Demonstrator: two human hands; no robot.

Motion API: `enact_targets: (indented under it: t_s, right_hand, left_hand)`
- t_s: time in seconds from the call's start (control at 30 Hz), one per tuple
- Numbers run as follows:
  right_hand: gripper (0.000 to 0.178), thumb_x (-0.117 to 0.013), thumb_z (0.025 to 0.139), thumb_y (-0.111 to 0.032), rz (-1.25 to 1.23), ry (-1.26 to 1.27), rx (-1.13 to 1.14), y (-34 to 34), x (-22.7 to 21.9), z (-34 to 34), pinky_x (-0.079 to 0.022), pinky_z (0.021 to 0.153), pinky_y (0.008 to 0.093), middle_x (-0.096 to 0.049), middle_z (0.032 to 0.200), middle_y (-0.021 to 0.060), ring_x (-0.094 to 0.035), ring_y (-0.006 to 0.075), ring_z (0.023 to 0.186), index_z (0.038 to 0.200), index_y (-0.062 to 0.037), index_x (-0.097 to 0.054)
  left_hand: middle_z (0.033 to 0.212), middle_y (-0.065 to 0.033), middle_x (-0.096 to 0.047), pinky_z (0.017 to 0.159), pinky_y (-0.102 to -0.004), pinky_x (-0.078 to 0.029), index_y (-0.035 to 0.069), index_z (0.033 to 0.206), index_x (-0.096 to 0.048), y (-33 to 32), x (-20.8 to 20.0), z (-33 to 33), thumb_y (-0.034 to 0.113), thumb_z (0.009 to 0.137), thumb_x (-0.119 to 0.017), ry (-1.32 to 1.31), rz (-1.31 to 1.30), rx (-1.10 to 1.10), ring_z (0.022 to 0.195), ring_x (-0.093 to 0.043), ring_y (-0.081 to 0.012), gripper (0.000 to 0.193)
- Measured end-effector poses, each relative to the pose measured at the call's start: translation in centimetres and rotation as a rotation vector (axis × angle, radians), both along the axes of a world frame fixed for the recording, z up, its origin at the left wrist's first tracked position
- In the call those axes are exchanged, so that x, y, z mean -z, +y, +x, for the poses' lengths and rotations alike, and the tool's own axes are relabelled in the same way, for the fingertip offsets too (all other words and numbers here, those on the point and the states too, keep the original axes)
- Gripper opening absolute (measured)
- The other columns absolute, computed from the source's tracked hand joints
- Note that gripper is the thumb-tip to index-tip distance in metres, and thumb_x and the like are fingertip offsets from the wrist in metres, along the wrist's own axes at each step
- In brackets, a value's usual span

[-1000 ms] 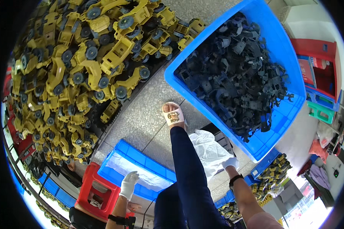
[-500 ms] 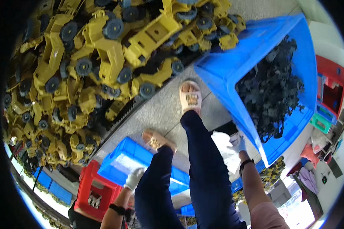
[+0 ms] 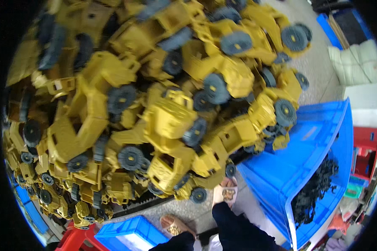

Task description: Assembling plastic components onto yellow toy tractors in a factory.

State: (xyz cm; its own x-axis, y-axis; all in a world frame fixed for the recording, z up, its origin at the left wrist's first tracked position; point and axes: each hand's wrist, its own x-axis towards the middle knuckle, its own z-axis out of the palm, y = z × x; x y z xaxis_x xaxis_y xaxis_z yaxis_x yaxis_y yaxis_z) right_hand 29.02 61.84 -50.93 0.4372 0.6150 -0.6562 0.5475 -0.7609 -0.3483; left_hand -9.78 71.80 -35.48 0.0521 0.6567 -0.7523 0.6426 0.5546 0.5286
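Observation:
Neither of my hands shows at this moment. A big heap of yellow toy trucks with dark grey wheels fills the upper left and middle. Below it, a blue plastic crate stands left of my feet. To the right a large blue bin lies tilted, with a pile of small black parts inside. A bit of something white shows between my legs at the lower edge; its kind is too cut off to tell.
A red plastic stool sits at the lower left. White wrapped bundles are stacked at the right, above a red container and a green basket. My sandalled feet rest on the tiled floor between heap and bin.
The view has swung up toward the heap, so everything sits lower in the picture. Both gloved hands, the left near the small crate and the right at a white bag, have left the view.

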Motion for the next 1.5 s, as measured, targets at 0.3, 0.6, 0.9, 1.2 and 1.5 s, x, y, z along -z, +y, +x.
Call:
enact_targets:
  t_s: [0.3,0.6,0.9,1.2,1.5]
  right_hand:
    - [0.029,-0.047,0.097,-0.024,0.181,-0.539,-0.323,6.9,-0.2,5.6,-0.048,0.086,0.0326,-0.063,0.106,0.0133,-0.061,0.0274,0.097,0.116,-0.0068,-0.059]
    - [0.031,-0.05,0.097,-0.024,0.125,-0.256,-0.268,2.2,-10.5,16.0,-0.048,0.089,0.0323,-0.063,0.11,0.0145,-0.061,0.0259,0.099,0.119,-0.0043,-0.059]
    - [0.034,-0.053,0.096,-0.024,0.135,0.19,-0.147,-6.7,-22.0,20.6,-0.048,0.092,0.032,-0.063,0.113,0.0158,-0.062,0.0245,0.1,0.121,-0.0019,-0.059]
    - [0.037,-0.056,0.096,-0.025,0.849,0.183,-0.53,-14.1,-33.5,20.7,-0.051,0.089,0.0374,-0.066,0.111,0.0169,-0.064,0.0274,0.097,0.123,0.0006,-0.059]
    - [0.036,-0.057,0.092,-0.026,0.684,0.176,-0.664,-9.3,-55.4,30.3,-0.053,0.069,0.0357,-0.068,0.098,0.0134,-0.066,0.0267,0.079,0.12,-0.0044,-0.064]
  left_hand:
    - [0.115,-0.0113,-0.066,0.09,-0.0359,-0.05,0.012,0.124,-0.059,0.2,2.6,-1.4,0.025,0.093,-0.06,-0.052,0.22,-0.226,0.104,-0.063,-0.0245,0.033]
    - [0.117,-0.0117,-0.064,0.092,-0.0356,-0.049,0.011,0.126,-0.058,0.2,4.4,8.7,0.025,0.093,-0.06,-0.266,0.272,-0.084,0.106,-0.062,-0.0244,0.035]
    - [0.12,-0.0121,-0.063,0.093,-0.0352,-0.048,0.01,0.128,-0.057,-0.2,-1.4,16.8,0.025,0.094,-0.06,-0.327,0.268,0.159,0.108,-0.061,-0.0242,0.038]
    - [0.122,-0.0125,-0.062,0.094,-0.0348,-0.047,0.009,0.13,-0.056,-1.4,-10.2,19.7,0.025,0.094,-0.061,-0.246,0.246,0.361,0.11,-0.06,-0.0241,0.04]
    - [0.124,-0.0128,-0.061,0.095,-0.0345,-0.047,0.008,0.131,-0.054,-9.7,-16.3,15.0,0.025,0.094,-0.061,-0.168,0.249,0.23,0.112,-0.058,-0.024,0.042]
